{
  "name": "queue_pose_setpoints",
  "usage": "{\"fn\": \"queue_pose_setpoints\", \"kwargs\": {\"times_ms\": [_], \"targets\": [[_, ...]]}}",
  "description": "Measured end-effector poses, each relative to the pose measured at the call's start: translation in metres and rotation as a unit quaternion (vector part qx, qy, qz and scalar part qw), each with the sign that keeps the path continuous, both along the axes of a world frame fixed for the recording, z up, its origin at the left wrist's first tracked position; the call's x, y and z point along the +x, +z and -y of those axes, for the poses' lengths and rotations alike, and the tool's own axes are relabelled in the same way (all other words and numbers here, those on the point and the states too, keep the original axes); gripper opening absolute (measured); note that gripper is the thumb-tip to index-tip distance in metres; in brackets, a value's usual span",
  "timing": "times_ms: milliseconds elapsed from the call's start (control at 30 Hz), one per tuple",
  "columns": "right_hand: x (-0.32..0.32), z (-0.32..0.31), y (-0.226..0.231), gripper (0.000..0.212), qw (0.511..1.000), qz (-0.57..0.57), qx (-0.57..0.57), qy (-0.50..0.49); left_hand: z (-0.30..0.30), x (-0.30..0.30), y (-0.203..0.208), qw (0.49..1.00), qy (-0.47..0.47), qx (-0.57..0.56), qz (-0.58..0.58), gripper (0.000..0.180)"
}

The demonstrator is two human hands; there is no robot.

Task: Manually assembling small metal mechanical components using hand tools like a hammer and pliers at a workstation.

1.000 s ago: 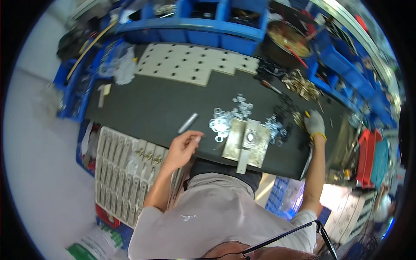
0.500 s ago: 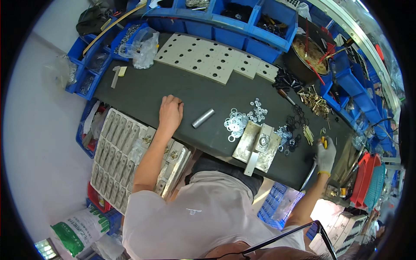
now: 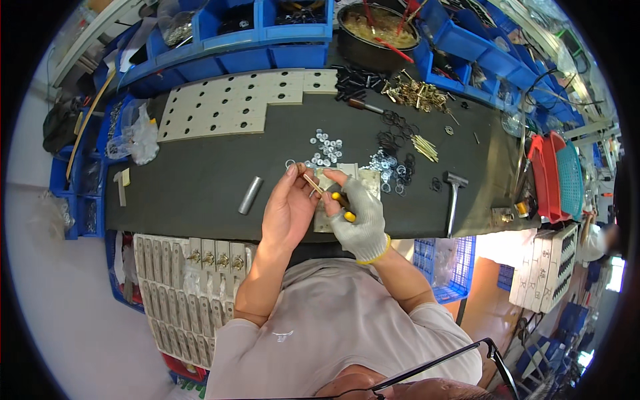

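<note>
Hands (image 3: 288,208) — slim brass rod (image 3: 312,184)

Bright, even overhead light across a dark grey matte work surface (image 3: 200,180), shadows soft. Strong fisheye bending curves the blue plastic bins (image 3: 267,30) near the rim. Black corners; glare at far right edge.

Matt dark bench mat (image 3: 200,180); shiny metal cylinder (image 3: 250,195); grey knit cloth glove (image 3: 360,217); glossy blue plastic bins (image 3: 267,30).

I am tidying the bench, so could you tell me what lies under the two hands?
A pale metal plate on the dark mat shows beside the left hand and gloved right hand; its middle is covered.
</note>
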State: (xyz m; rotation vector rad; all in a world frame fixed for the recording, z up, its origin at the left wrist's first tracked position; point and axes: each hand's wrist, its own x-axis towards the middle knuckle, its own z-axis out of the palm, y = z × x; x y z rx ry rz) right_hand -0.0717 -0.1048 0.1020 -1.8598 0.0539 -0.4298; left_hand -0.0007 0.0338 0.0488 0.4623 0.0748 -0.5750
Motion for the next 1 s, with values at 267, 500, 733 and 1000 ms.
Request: {"fn": "queue_pose_setpoints", "kwargs": {"times_ms": [267, 500, 733, 1000], "targets": [[0.000, 0.005, -0.016, 0.038, 0.994, 0.077, -0.066, -0.044, 0.021, -0.016, 0.011, 0.997, -0.018, 0.071, 0.039, 0.021], [-0.003, 0.023, -0.013, 0.043, 0.999, -0.035, -0.013, -0.004, 0.018, -0.011, 0.007, 0.901, 0.022, 0.315, 0.299, 0.008], [-0.009, 0.057, -0.005, 0.017, 0.996, -0.057, -0.027, 0.066, 0.010, -0.007, 0.030, 0.733, -0.031, 0.405, 0.546, 0.009], [-0.008, 0.065, 0.003, 0.014, 0.999, -0.025, 0.017, 0.023, 0.009, -0.018, 0.028, 0.714, -0.066, 0.452, 0.530, 0.008]]}}
